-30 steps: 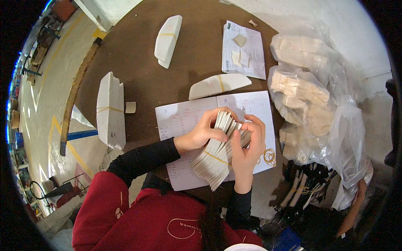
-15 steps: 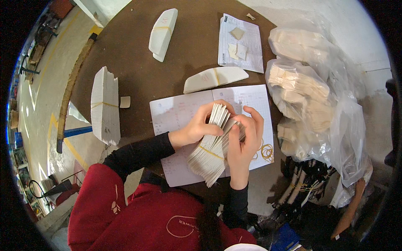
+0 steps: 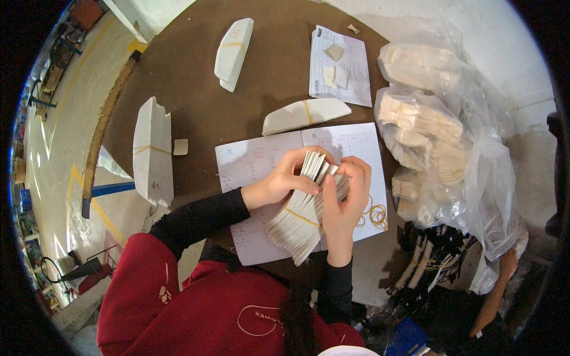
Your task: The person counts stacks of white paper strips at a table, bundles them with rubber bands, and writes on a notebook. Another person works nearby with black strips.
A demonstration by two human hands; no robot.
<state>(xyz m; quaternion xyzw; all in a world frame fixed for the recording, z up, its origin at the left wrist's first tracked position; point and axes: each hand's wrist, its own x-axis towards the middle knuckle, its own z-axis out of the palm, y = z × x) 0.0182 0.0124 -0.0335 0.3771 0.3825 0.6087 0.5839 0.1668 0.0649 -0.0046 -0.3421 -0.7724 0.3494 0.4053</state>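
Both my hands hold one thick bundle of thin white pieces (image 3: pixel 295 228), bound round its middle by a yellow rubber band (image 3: pixel 303 217). My left hand (image 3: pixel 286 180) is closed around the upper left of the bundle, its thumb pressed across the edges. On the other side, my right hand (image 3: pixel 346 204) grips the upper right, fingers bent over the top and thumb on the near face. The bundle's upper end is fanned apart between the hands. Beneath it lies an open notebook (image 3: pixel 246 240) with handwritten pages. Several loose rubber bands (image 3: pixel 375 217) rest on its right page.
Banded white bundles lie beyond the notebook (image 3: pixel 307 115), at the far side (image 3: pixel 233 54) and at the left (image 3: pixel 152 151), beside a small pale square (image 3: pixel 180 147). A printed sheet (image 3: pixel 356 56) holds small scraps. Clear plastic bags (image 3: pixel 442 127) of cream-coloured pieces fill the right side.
At the top of the bundle, the fanned pieces have shifted and the gap between them looks narrower. My right fingers have curled in closer; both hands keep their grip.
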